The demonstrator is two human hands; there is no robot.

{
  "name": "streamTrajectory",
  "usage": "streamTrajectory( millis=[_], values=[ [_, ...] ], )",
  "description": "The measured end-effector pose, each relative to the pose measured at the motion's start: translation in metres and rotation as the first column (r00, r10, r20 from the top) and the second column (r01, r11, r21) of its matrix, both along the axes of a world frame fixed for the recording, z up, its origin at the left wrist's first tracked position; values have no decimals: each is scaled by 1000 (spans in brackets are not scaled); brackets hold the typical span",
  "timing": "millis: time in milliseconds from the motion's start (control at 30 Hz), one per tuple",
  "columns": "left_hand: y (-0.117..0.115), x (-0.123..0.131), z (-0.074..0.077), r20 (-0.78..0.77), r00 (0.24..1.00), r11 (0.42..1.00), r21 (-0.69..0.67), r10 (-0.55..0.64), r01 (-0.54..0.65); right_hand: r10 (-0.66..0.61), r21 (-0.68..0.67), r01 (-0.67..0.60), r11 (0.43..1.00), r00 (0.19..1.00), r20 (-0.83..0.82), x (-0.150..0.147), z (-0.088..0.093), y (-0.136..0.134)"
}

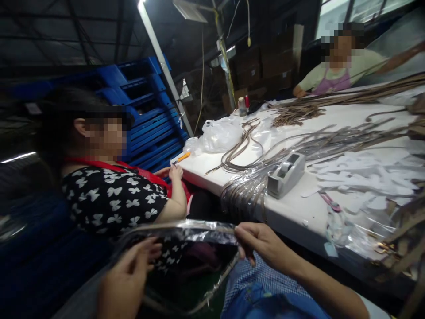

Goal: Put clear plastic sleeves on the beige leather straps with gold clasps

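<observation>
A long strap in shiny clear plastic (199, 226) is stretched in a loop in front of me, above my lap. My right hand (265, 243) pinches it at its right end, thumb against the fingers. Below that hand, the lower run of the loop (215, 285) hangs slack and curves to the left. My left hand (128, 277) is at the loop's left side, blurred, its fingers loosely spread and partly bent. The strap's upper run passes just beyond those fingers; whether they touch it is unclear.
The white table (212, 173) bears a tape dispenser (286, 175), wrapped straps (245, 190), paper strips (365, 175), pink-handled scissors (330, 201) and a plastic bag (221, 135). A co-worker (113, 190) sits close on the left with an orange cutter (181, 157). Another person (338, 75) is across the table.
</observation>
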State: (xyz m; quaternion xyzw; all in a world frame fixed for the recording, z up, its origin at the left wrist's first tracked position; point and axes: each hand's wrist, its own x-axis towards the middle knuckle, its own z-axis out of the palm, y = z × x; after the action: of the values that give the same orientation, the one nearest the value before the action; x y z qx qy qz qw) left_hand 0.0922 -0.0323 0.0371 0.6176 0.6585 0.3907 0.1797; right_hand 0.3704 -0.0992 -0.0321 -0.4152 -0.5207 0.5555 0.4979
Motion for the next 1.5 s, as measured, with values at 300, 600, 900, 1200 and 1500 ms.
streamTrajectory(
  millis=[300, 600, 900, 1200, 1500],
  values=[
    [-12, 104, -101, -112, 692, 689, 71, -713, 722, 144, -204, -199, 958, 956, -257, 8, -29, 8],
    [24, 120, -129, -198, 635, 615, 158, -747, 773, 101, -376, -201, 905, 958, -267, 36, -43, -7],
    [44, 123, -141, -459, 524, 489, 204, -717, 848, 90, -464, -261, 847, 930, -358, 52, -45, -23],
    [56, 112, -139, -523, 472, 475, 140, -710, 869, 143, -475, -314, 822, 921, -362, 52, -38, -28],
    [57, 100, -138, -528, 428, 468, 64, -733, 881, 157, -542, -315, 779, 935, -317, 56, -36, -39]
  ],
)
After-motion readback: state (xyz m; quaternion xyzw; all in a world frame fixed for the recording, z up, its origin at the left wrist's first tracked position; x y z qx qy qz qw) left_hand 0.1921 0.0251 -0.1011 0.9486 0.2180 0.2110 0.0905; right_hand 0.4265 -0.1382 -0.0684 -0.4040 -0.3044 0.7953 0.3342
